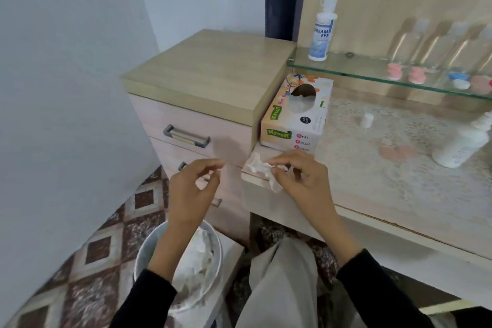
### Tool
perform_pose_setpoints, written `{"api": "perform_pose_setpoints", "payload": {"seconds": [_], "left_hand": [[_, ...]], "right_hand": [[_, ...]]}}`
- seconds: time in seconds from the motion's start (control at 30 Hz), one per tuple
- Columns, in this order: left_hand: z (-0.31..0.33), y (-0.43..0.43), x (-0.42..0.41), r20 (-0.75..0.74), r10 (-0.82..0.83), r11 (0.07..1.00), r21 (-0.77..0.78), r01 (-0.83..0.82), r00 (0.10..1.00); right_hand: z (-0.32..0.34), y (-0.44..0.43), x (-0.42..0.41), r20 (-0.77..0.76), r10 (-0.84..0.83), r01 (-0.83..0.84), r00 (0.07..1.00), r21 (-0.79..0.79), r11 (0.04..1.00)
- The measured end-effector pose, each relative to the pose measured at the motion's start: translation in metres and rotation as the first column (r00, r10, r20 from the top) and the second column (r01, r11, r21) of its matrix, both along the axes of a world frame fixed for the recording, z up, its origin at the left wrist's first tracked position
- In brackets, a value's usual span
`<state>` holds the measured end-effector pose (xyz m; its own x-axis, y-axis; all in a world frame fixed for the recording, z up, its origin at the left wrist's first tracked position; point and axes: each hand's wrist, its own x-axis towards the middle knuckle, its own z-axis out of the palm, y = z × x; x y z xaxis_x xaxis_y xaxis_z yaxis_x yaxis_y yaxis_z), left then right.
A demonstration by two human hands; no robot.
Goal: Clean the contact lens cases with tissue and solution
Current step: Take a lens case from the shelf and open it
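— Where is your left hand (194,189)?
— Raised in front of you, fingers loosely curled, thumb and forefinger slightly apart, holding nothing.
— And your right hand (300,184)?
— Level with the left and near it, wrist bent, your fingers (287,160) pinching a crumpled tissue (255,166).

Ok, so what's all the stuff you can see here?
tissue: one, white, crumpled, in the right hand
tissue box: one, cream, flowery, on the table by the drawers
shelf bottle: one, white and blue, upright on the glass shelf
table bottle: one, white, far right on the table
cap: one, white, on the table
lens cases: several, pink, blue, white, on the glass shelf, blurred
bin: one, white, bottom of view, used tissues inside
left hand: one, loosely curled, holding nothing
right hand: one, pinching the tissue
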<state>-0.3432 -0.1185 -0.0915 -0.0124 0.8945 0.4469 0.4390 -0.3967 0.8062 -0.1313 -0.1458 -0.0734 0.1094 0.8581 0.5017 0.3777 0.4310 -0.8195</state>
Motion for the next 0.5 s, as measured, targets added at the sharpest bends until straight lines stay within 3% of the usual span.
{"api": "perform_pose_setpoints", "payload": {"seconds": [0.17, 0.37, 0.5], "left_hand": [[-0.007, -0.005, -0.046, 0.015, 0.091, 0.994, -0.062, -0.090, 0.996], [-0.027, -0.014, -0.092, -0.041, 0.184, 0.977, -0.100, -0.187, 0.982], [-0.045, -0.024, -0.114, -0.043, 0.230, 0.959, -0.162, -0.234, 0.972]], "right_hand": [[-0.006, 0.010, -0.052, -0.030, 0.118, -0.118, 0.993, -0.001, 0.993], [-0.032, 0.018, -0.115, 0.047, 0.207, -0.207, 0.977, 0.001, 0.978], [-0.068, 0.017, -0.144, 0.095, 0.296, -0.278, 0.950, -0.166, 0.946]]}}
